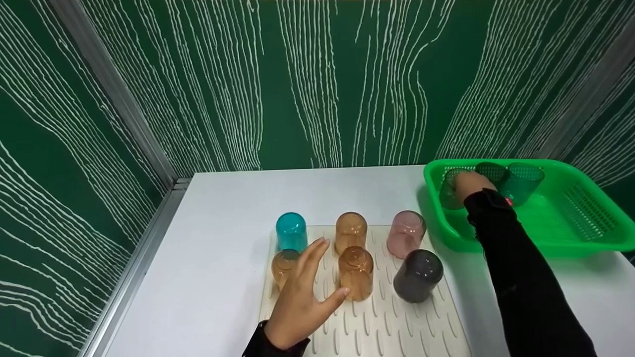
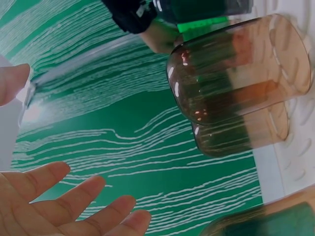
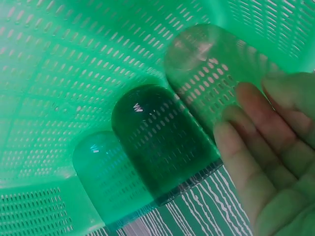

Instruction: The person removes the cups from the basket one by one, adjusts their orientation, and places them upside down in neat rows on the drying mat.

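My left hand [image 1: 300,302] hovers by the near amber cups with its fingers spread and holds nothing; the left wrist view shows the fingers apart too. The middle amber cup [image 1: 356,277] stands just right of its thumb; another amber cup [image 1: 284,267] is partly hidden behind the fingers. In the green basket [image 1: 555,248], my right hand [image 3: 268,142] pinches a pale see-through cup [image 3: 202,54] near its rim. Beside that one lie a dark cup [image 3: 157,142] and a teal cup [image 3: 110,172].
A cream ribbed mat [image 1: 357,332] carries upside-down cups in two rows. The back row has a blue cup [image 1: 291,230], an amber cup [image 1: 351,229] and a pink cup [image 1: 407,233]. A dark grey cup [image 1: 418,276] is front right. Green walls surround the white table [image 1: 223,223].
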A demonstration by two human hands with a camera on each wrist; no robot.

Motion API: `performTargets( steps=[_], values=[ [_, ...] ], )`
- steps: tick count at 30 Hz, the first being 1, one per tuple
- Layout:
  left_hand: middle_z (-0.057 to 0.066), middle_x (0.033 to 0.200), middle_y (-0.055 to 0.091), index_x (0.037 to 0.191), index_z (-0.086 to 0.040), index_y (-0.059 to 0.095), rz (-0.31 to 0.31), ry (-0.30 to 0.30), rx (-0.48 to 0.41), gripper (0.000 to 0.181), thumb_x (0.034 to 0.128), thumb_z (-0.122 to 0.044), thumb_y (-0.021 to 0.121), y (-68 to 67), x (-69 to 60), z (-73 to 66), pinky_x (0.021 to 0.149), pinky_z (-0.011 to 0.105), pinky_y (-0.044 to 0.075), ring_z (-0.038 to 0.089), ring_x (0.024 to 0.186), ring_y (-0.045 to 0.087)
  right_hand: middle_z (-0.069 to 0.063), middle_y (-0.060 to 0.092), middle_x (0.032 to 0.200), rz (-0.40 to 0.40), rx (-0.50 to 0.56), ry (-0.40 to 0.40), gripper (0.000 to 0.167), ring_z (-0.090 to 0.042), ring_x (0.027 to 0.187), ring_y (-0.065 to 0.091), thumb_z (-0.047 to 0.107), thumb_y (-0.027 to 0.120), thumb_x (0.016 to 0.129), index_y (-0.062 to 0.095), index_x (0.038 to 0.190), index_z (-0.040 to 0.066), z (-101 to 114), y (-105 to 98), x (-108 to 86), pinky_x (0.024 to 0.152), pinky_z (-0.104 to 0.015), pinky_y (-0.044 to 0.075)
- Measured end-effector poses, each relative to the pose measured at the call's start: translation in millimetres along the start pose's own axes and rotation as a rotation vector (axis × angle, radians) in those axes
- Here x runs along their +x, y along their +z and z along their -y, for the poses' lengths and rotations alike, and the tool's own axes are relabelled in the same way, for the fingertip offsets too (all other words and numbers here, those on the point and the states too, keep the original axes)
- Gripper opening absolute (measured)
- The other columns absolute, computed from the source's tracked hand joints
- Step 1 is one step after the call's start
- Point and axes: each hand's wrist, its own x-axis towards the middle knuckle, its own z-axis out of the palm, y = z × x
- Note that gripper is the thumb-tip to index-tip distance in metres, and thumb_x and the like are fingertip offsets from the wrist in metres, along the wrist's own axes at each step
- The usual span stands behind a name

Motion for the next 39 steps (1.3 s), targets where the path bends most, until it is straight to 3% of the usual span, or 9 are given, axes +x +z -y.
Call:
performTargets(
  steps=[4, 8, 12, 15, 18, 20, 29, 33, 39],
  values=[
    [0.007, 0.154, 0.037, 0.151, -0.013, 0.035, -0.001, 0.003, 0.004, 0.078, 0.0877, -0.036, 0.073, 0.0, 0.2, 0.0, 0.109, 0.047, 0.041, 0.025, 0.142, 0.039, -0.022, 0.065, 0.077, -0.058, 0.002, -0.037, 0.027, -0.030, 0.068, 0.058, -0.006, 0.051, 0.092, 0.057, 0.068, 0.004, -3, -3, -5.3, 0.068, -0.041, 0.045],
    [0.008, 0.154, 0.038, 0.151, -0.014, 0.035, -0.004, 0.011, 0.007, 0.078, 0.0881, -0.039, 0.072, -0.1, -0.1, -0.2, 0.109, 0.048, 0.041, 0.025, 0.141, 0.040, -0.024, 0.065, 0.078, -0.103, -0.006, -0.055, 0.027, -0.034, 0.069, 0.061, -0.002, 0.048, 0.094, 0.063, 0.072, 0.001, -7, -8, -12.5, 0.067, -0.045, 0.050],
    [0.010, 0.153, 0.039, 0.151, -0.012, 0.035, -0.009, 0.027, 0.009, 0.077, 0.0891, -0.042, 0.070, -0.2, 0.5, -0.8, 0.108, 0.049, 0.041, 0.026, 0.141, 0.040, -0.020, 0.062, 0.071, -0.150, 0.037, -0.033, 0.031, -0.032, 0.064, 0.057, 0.006, 0.047, 0.098, 0.059, 0.069, 0.003, -11, -18, -22.3, 0.060, -0.043, 0.045],
    [0.012, 0.152, 0.039, 0.150, -0.010, 0.036, -0.009, 0.041, 0.011, 0.076, 0.0901, -0.042, 0.069, -0.4, 1.0, -1.3, 0.109, 0.050, 0.041, 0.028, 0.141, 0.040, -0.022, 0.062, 0.076, -0.197, 0.079, -0.026, 0.028, -0.032, 0.066, 0.055, 0.009, 0.045, 0.101, 0.061, 0.079, 0.000, -12, -26, -32.1, 0.062, -0.042, 0.039],
    [0.012, 0.152, 0.040, 0.150, -0.009, 0.036, -0.006, 0.045, 0.007, 0.075, 0.0907, -0.042, 0.068, -0.2, 0.4, -2.2, 0.109, 0.050, 0.041, 0.028, 0.140, 0.040, -0.029, 0.062, 0.099, -0.259, 0.092, -0.048, 0.027, -0.039, 0.080, 0.057, 0.009, 0.043, 0.103, 0.062, 0.109, -0.008, -10, -32, -43.7, 0.070, -0.048, 0.041],
    [0.010, 0.153, 0.039, 0.150, -0.009, 0.036, -0.002, 0.036, -0.004, 0.076, 0.0902, -0.042, 0.068, 0.2, -0.3, -2.9, 0.110, 0.049, 0.040, 0.027, 0.141, 0.040, -0.031, 0.059, 0.107, -0.312, 0.087, -0.070, 0.028, -0.042, 0.087, 0.056, 0.009, 0.043, 0.103, 0.060, 0.118, -0.009, -8, -35, -52.0, 0.076, -0.051, 0.042],
    [0.008, 0.153, 0.039, 0.151, -0.012, 0.036, 0.027, 0.000, -0.054, 0.074, 0.0897, -0.037, 0.070, 2.8, -2.9, -6.4, 0.113, 0.051, 0.036, 0.027, 0.143, 0.037, -0.023, 0.062, 0.102, -0.604, 0.039, -0.237, 0.016, -0.035, 0.084, 0.058, 0.003, 0.056, 0.097, 0.066, 0.109, -0.002, 12, -46, -94.3, 0.073, -0.047, 0.044],
    [0.005, 0.153, 0.040, 0.151, -0.015, 0.035, 0.047, -0.014, -0.080, 0.073, 0.0897, -0.034, 0.070, 4.7, -3.4, -7.6, 0.112, 0.054, 0.036, 0.028, 0.142, 0.037, -0.017, 0.066, 0.095, -0.724, 0.012, -0.336, 0.011, -0.030, 0.078, 0.061, 0.003, 0.065, 0.092, 0.068, 0.103, 0.002, 32, -48, -117.8, 0.068, -0.044, 0.045],
    [0.006, 0.153, 0.040, 0.151, -0.016, 0.035, 0.080, -0.021, -0.133, 0.072, 0.0920, -0.042, 0.066, 8.4, -3.2, -8.5, 0.112, 0.050, 0.038, 0.026, 0.142, 0.039, -0.010, 0.068, 0.086, -0.874, 0.009, -0.509, 0.017, -0.022, 0.072, 0.064, -0.002, 0.076, 0.081, 0.070, 0.095, 0.005, 67, -41, -152.9, 0.060, -0.036, 0.047]
  ],
)
